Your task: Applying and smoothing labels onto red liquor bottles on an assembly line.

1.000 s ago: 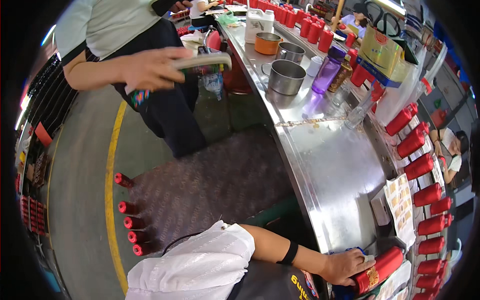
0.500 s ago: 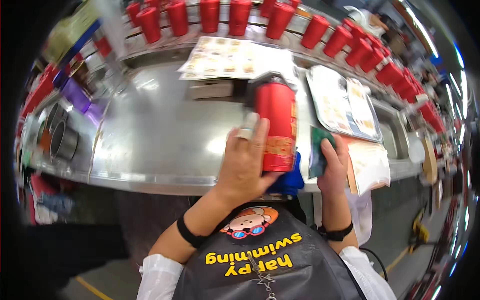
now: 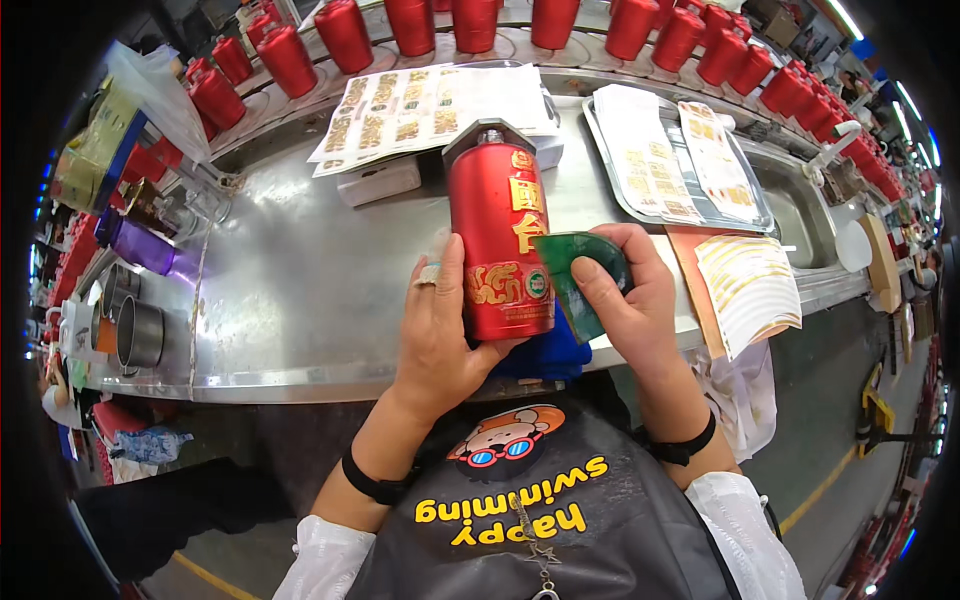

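A red bottle [image 3: 487,215] with gold characters and a decorated gold-and-red band points its neck away from me, over the near edge of the metal counter. My left hand [image 3: 430,325] grips its lower left side, the thumb at its base. In my right hand [image 3: 640,300] is a flat green scraper [image 3: 585,270], pinched between thumb and fingers. The scraper's edge is close against the bottle's right side; whether it touches, I cannot tell. Behind the bottle's neck is a dark angular holder [image 3: 462,141], partly hidden. Blue cloth [image 3: 560,357] shows below the bottle.
Label sheets [image 3: 400,112] lie on the metal counter [image 3: 300,270] beyond the bottle. More labels rest in a metal tray [image 3: 650,215] at right, with striped backing paper [image 3: 748,290] nearer. Red bottles [image 3: 475,25] line a curved conveyor behind. Metal pots [image 3: 140,333] stand at left.
The green scraper has come left, up to the bottle's right side. The bottle has shifted left and turned, bringing its gold characters and band into view.
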A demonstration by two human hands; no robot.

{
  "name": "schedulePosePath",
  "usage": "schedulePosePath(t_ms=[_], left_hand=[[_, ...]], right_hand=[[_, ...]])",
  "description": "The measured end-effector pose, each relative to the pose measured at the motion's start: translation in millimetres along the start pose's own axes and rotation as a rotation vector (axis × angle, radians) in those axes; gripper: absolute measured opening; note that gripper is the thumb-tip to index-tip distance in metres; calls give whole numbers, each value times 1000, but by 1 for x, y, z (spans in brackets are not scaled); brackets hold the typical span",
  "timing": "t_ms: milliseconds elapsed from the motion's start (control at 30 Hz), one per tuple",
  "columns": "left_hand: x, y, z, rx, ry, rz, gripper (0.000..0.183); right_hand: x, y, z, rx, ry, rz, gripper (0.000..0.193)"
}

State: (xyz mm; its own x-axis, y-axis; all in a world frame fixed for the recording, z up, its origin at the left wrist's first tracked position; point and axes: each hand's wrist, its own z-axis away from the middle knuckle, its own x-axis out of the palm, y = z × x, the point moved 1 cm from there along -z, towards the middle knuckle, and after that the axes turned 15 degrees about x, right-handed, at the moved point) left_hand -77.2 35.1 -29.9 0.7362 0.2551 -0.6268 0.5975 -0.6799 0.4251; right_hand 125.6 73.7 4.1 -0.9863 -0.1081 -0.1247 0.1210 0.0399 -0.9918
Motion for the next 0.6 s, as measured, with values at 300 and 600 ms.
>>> schedulePosePath(t_ms=[300, 600], left_hand=[[-4, -3, -1, 56, -39, -149, 102], [-9, 5, -9, 99, -36, -205, 100]], right_hand=[[3, -35, 8, -782, -221, 619, 35], [-1, -50, 4, -762, -115, 740, 28]])
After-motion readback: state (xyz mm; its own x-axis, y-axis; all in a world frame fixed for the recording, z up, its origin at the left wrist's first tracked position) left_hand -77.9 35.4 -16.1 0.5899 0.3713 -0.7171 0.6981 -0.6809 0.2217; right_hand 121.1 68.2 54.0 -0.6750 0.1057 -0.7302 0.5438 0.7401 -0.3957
